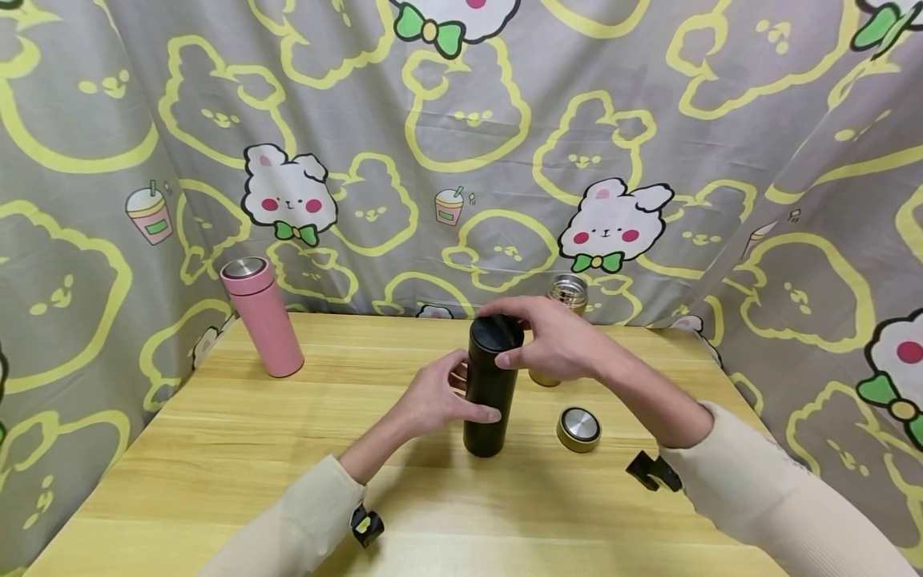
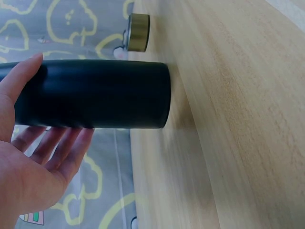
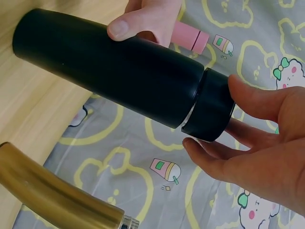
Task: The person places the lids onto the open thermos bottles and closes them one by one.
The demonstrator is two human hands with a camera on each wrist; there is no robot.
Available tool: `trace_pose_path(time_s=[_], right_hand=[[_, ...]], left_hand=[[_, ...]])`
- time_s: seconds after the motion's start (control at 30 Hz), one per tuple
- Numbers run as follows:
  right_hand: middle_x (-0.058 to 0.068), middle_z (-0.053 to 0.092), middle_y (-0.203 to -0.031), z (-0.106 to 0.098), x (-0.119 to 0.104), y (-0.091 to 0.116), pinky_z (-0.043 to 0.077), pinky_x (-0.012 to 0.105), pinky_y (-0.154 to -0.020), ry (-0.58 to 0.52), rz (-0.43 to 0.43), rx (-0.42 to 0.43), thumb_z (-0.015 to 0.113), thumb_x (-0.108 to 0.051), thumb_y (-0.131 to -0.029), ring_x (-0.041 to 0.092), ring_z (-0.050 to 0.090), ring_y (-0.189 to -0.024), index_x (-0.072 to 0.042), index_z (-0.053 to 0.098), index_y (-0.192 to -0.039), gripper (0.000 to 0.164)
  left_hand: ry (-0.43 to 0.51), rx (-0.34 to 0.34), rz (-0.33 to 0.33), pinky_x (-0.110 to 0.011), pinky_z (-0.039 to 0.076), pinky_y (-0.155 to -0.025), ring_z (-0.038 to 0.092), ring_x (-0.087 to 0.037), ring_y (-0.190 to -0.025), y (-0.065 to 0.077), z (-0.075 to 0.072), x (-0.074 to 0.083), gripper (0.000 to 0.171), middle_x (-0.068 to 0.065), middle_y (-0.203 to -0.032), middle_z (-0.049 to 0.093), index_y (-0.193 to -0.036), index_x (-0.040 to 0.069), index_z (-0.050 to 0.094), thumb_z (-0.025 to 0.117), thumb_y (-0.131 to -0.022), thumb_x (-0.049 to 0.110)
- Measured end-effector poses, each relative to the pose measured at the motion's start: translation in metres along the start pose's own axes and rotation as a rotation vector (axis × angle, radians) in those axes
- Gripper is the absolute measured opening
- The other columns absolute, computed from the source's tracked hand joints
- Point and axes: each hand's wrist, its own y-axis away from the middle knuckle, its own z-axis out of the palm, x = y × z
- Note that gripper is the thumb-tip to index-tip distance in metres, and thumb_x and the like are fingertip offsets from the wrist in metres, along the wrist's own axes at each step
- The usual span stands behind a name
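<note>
A black thermos bottle (image 1: 485, 417) is upright at the middle of the wooden table. Around its body curls my left hand (image 1: 433, 393), thumb in front and fingers behind. My right hand (image 1: 555, 340) grips the black lid (image 3: 209, 106) from above. In the right wrist view the lid sits slightly askew, with a thin gap between it and the body. Whether the bottle's base touches the table I cannot tell. A gold lid (image 1: 579, 429) with a silver top lies to the right of the bottle. Behind my right hand stands a gold thermos bottle (image 3: 62, 191), uncapped, its steel neck showing.
A pink thermos bottle (image 1: 265, 320) with its lid on stands at the back left of the table (image 1: 216, 449). A grey curtain (image 1: 375, 120) with yellow outlines and white rabbits hangs behind and at both sides. Black straps (image 1: 366, 525) hang near both sleeves.
</note>
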Motion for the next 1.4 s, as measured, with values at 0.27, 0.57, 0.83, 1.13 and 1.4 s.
trace_pose_path(time_s=[0.27,0.57,0.83,1.13,1.4], right_hand=[[0.014,0.062,-0.138,-0.001,0.002,0.001,0.048,0.050,-0.101,-0.024,-0.036,-0.050,0.069,0.001,-0.089,0.032,0.062,-0.122,-0.017,0.056,-0.144,0.059],[0.011,0.059,-0.143,-0.005,0.003,0.002,0.048,0.048,-0.102,-0.016,-0.054,-0.108,0.063,0.007,-0.091,0.029,0.058,-0.127,-0.022,0.054,-0.146,0.062],[0.008,0.049,-0.154,-0.008,0.000,0.003,0.046,0.049,-0.106,0.017,-0.068,-0.150,0.061,0.004,-0.094,0.030,0.054,-0.132,-0.020,0.047,-0.153,0.065],[0.013,0.064,-0.135,0.004,-0.004,0.002,0.047,0.049,-0.103,0.053,0.047,0.015,0.084,-0.028,-0.083,0.030,0.062,-0.121,-0.012,0.049,-0.148,0.076],[0.008,0.071,-0.116,0.010,-0.001,0.003,0.050,0.045,-0.091,0.054,-0.010,0.112,0.084,-0.017,-0.082,0.026,0.066,-0.105,-0.013,0.060,-0.133,0.057]], left_hand=[[0.003,0.000,0.003,-0.037,0.056,-0.084,0.064,-0.017,-0.099,0.000,0.000,0.000,0.065,-0.002,-0.110,0.068,-0.116,0.022,0.063,0.095,-0.064,0.043],[0.004,0.002,0.001,-0.037,0.056,-0.084,0.064,-0.017,-0.100,0.000,0.000,-0.001,0.066,-0.001,-0.110,0.068,-0.117,0.024,0.062,0.096,-0.063,0.044],[0.006,0.009,0.013,-0.037,0.055,-0.083,0.064,-0.017,-0.099,0.001,-0.001,0.001,0.063,0.003,-0.106,0.068,-0.113,0.024,0.062,0.096,-0.063,0.042],[0.000,0.010,0.022,-0.036,0.056,-0.083,0.064,-0.016,-0.099,0.001,0.000,0.000,0.061,0.005,-0.105,0.069,-0.111,0.025,0.063,0.096,-0.063,0.043],[0.004,0.000,0.012,-0.036,0.056,-0.083,0.065,-0.016,-0.100,-0.001,0.000,-0.001,0.062,0.004,-0.107,0.068,-0.112,0.025,0.062,0.096,-0.063,0.044]])
